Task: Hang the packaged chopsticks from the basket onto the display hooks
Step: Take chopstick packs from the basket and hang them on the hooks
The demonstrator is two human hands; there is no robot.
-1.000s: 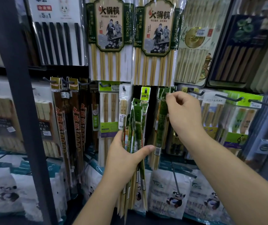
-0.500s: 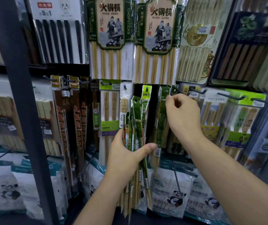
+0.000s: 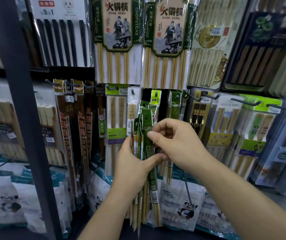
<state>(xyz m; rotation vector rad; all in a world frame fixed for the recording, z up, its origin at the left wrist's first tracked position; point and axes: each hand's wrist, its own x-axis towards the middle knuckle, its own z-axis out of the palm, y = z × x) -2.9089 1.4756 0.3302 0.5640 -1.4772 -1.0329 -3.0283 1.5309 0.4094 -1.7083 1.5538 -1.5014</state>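
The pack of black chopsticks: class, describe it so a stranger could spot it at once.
Find the two big green-edged packs printed CHOPSTICKS on the top row. The pack of black chopsticks sits just left of them. In that row, only it shows black sticks on white.

The left tall pack (image 3: 116,23) and the right tall pack (image 3: 170,25) are both showing "火锅筷" and "CHOPSTICKS". The black-stick pack (image 3: 60,32) is displaying "5" and "1", and a white card (image 3: 227,105) is reading "JOY-HER"

Feed's pretty dim from my end. Glare streaks on the plastic of the hotpot chopstick packs (image 3: 116,40); everything left and right of them goes soft, murky, and bends with fisheye.
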